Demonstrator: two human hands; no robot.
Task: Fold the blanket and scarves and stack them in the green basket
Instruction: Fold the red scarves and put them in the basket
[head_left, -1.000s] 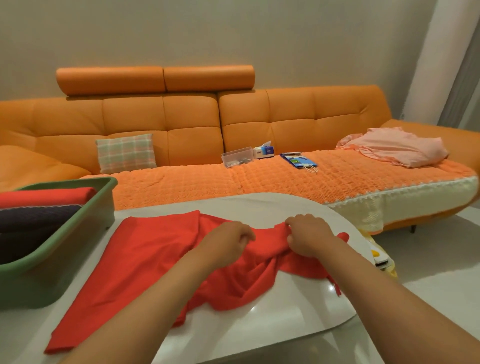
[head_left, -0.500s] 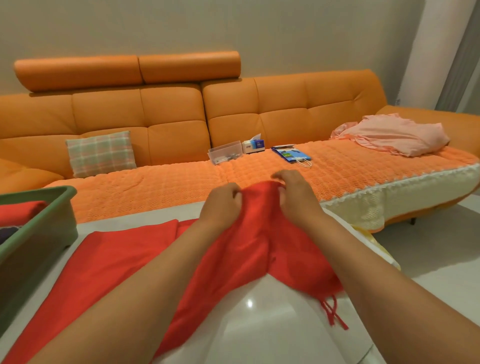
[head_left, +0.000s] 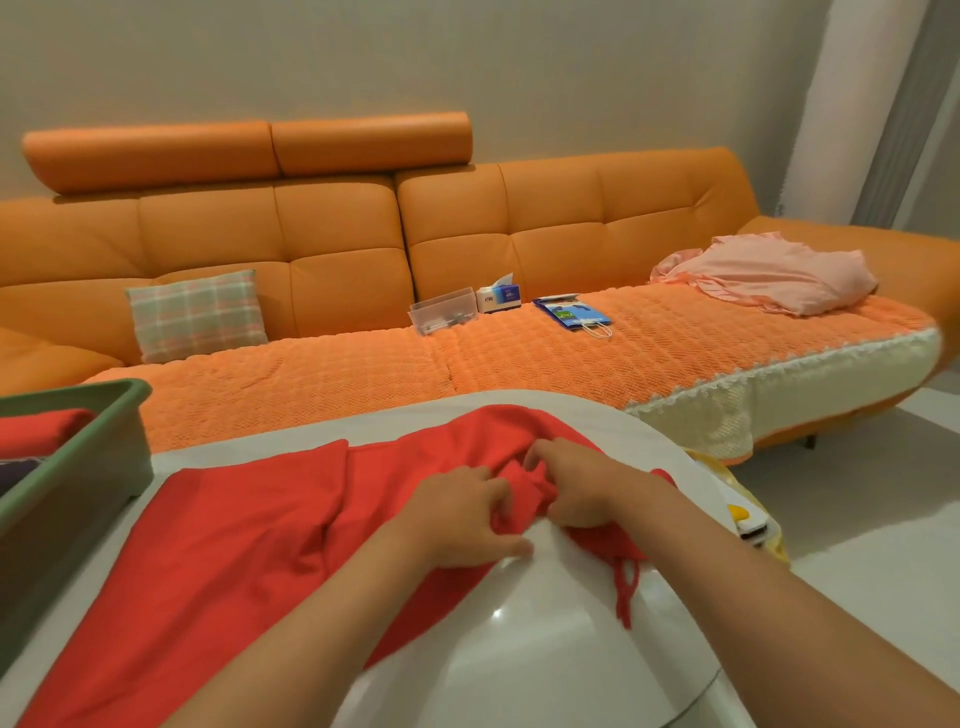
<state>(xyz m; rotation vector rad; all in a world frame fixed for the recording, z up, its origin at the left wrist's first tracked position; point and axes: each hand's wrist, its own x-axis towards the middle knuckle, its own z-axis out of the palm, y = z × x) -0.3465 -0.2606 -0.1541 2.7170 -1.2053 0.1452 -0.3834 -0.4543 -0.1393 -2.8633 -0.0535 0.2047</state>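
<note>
Bare white table nearest, curved edge at right. Left hand and right hand each pinch the bunched end of the red scarf, which is spread leftward towards the green basket. Orange sofa beyond.

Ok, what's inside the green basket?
A folded red cloth lies in the green basket, with a dark cloth beside it. The basket's wall and the frame edge hide the rest.

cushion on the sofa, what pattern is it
The cushion is plaid: pale green, pink and white. The head view shows it best.
</note>
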